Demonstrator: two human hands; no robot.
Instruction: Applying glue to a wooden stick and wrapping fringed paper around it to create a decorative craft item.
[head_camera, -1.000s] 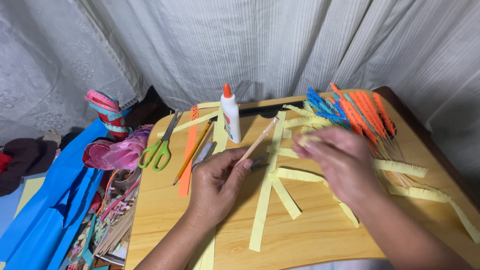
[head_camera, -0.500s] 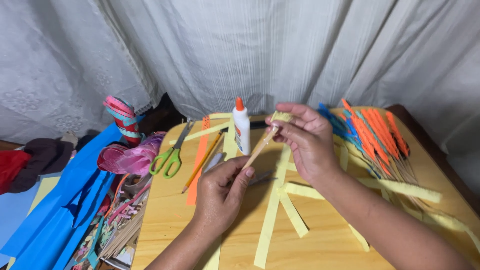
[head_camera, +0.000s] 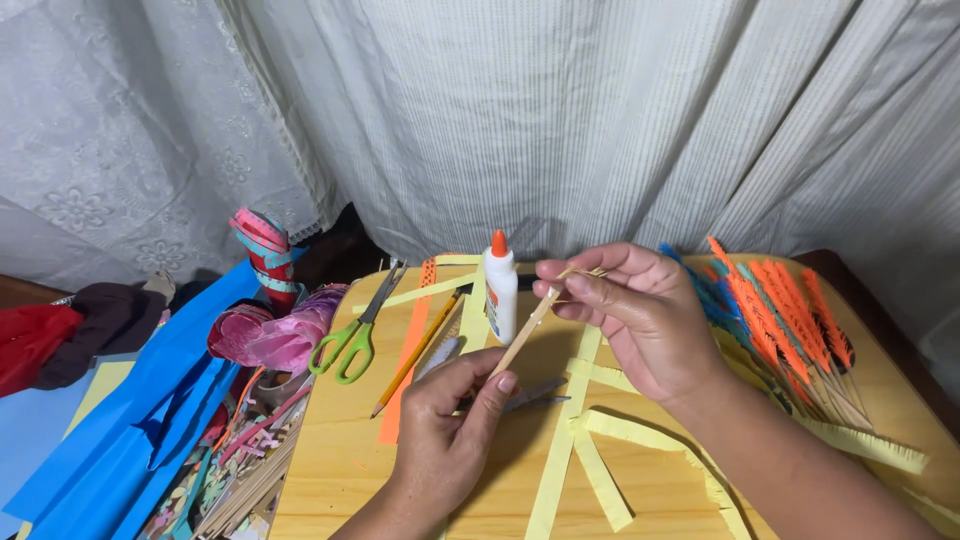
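While the wooden stick (head_camera: 522, 335) is held at both ends, the work on it appears to be at an early stage: its shaft shows bare, pale wood with no coloured paper along the visible length. Taking the white glue bottle (head_camera: 500, 287) as the reference, the left hand (head_camera: 452, 425) lies nearest the camera, in front of the bottle, its fingers curled closed with thumb and forefinger pinching the stick's lower end. Yellow paper strips (head_camera: 566, 440) lie loose on the wooden table (head_camera: 330, 480) in front and to the right of the bottle, some fringed along one edge; these appear unused.

From that grip the stick runs up, slanting, to pass just right of the bottle. The right hand (head_camera: 640, 310), right of the bottle and level with it, has its fingers partly closed, the tips gripping the stick's upper end together with what looks like a thin yellow sliver; whether this is glued cannot be told.

Left of the bottle lie an orange paper strip (head_camera: 410, 355), a pencil (head_camera: 418, 352) and green-handled scissors (head_camera: 352, 335). Far right of the bottle, a heap of finished sticks (head_camera: 790, 320) fringed in orange and blue suggests that many pieces are already done. The bottle stands upright with its orange cap on.
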